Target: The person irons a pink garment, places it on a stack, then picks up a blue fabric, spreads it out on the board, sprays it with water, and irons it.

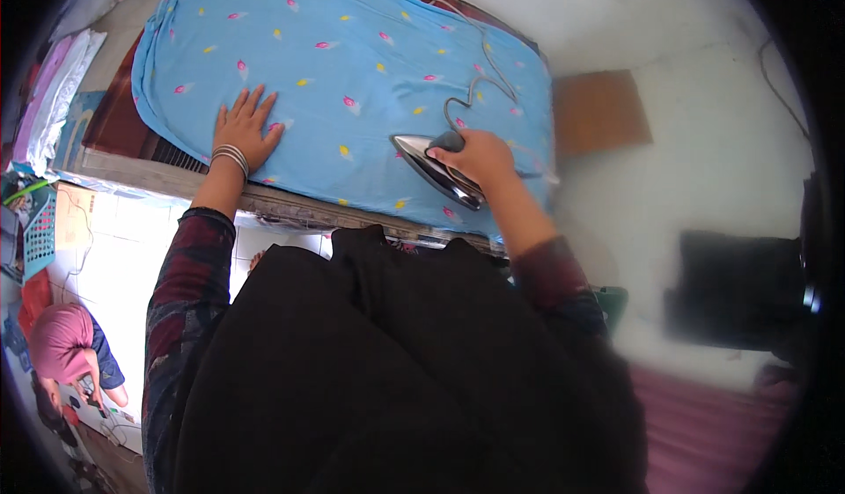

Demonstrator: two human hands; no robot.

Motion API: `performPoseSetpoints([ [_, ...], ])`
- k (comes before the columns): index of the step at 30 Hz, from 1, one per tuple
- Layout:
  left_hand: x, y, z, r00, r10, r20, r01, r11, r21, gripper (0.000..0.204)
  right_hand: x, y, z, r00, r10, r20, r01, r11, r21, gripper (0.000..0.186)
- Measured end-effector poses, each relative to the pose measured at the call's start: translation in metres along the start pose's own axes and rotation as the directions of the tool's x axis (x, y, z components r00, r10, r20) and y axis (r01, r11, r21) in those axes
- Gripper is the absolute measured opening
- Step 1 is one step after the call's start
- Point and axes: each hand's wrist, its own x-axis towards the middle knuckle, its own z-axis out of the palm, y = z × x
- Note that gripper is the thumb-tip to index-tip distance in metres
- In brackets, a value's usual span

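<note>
A light blue cloth (308, 80) with small pink and yellow motifs lies spread over a low wooden table. My right hand (482, 155) is closed round the dark handle of a clothes iron (431, 173), whose pointed tip faces up and to the left on the cloth near its right end. The iron's grey cord (480, 80) loops away over the fabric toward the far edge. On the left part of the cloth my left hand (246, 130) lies flat with its fingers spread, holding nothing. Bracelets circle that wrist.
Folded clothes (66, 98) are stacked at the far left, above a teal plastic basket (40, 234). On the floor at lower left sits a person in a pink top (63, 340). The table's wooden edge (290, 202) runs just before me; a pale wall (687, 142) stands at right.
</note>
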Motion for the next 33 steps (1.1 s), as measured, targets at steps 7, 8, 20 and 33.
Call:
performPoseSetpoints([
  [7,0.002,0.0,-0.001,1.0,-0.016,-0.015,0.016,1.0,-0.015,0.062,0.016,0.009,0.022,0.94,-0.272,-0.204,0.272,0.962,-0.031,0.057],
  [8,0.0,-0.001,0.0,1.0,-0.016,-0.02,0.016,1.0,-0.008,0.061,0.014,0.007,0.022,0.901,-0.313,-0.301,0.313,0.948,-0.049,0.055],
  [20,0.0,0.003,-0.001,0.999,-0.009,-0.053,0.008,1.0,-0.029,0.06,0.014,-0.008,0.013,0.925,-0.203,-0.322,0.192,0.979,-0.065,0.052],
  [33,-0.003,0.001,-0.001,0.999,-0.011,-0.038,0.011,1.0,-0.014,0.061,0.018,-0.01,0.013,0.909,-0.182,-0.374,0.169,0.983,-0.068,0.053],
])
